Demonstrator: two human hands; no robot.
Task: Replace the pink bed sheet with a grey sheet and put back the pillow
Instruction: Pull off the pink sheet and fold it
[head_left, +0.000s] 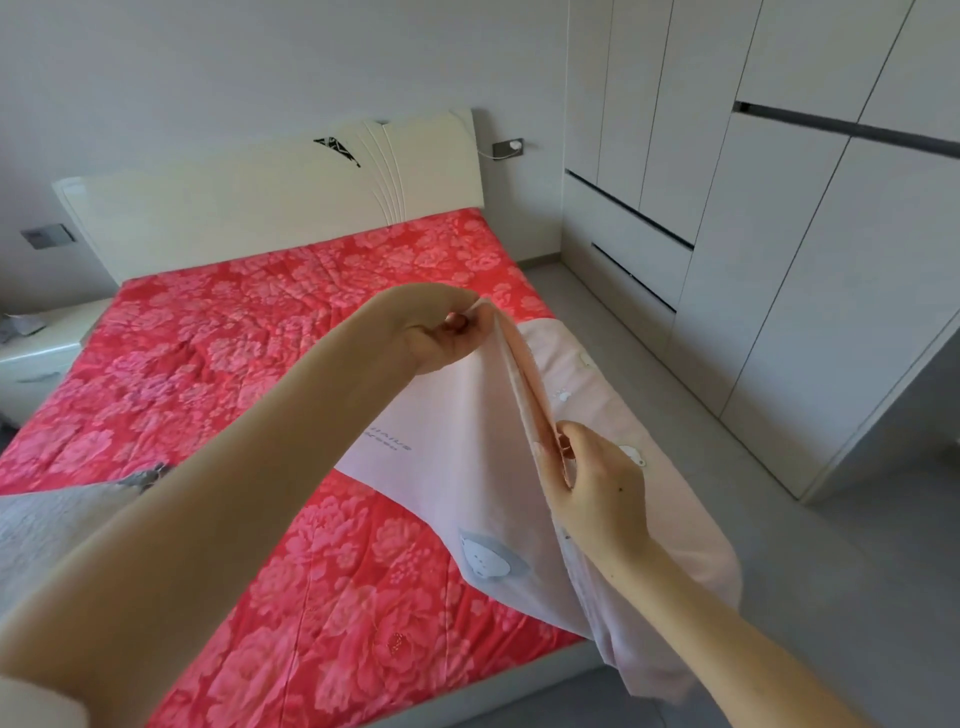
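While reaching out over the right side of the bed (530, 675), holding the pink sheet (467, 467) up by a bunched, doubled edge. Pinching the far, higher end of that edge in the left hand (441, 332), with fingers curled in and thumb pressed against them on the cloth. Gripping the near, lower end in the right hand (597, 483), with thumb and curled fingers closed on several layers of fabric. Stretched taut between the two hands and falling away on both sides: leftward onto a red floral cover (234, 364) spread across the mattress, rightward over the bed's edge and down toward the grey floor (857, 571). Printed with small grey-and-white cartoon figures (488, 558) and a line of lettering too blurred to read. Lying at lower left on the red cover, partly behind the left forearm, a rumpled grey cloth (47, 525), well apart from the pink sheet. Beyond, against the wall, a cream headboard (260, 197) with curved grooves and a black motif. To its left, a pale bedside cabinet (36, 353) just beside the mattress; to its right, a wall socket (508, 149) with a white plug and cord. Along the right of the room, tall white wardrobe doors (779, 260) with dark handle slots.
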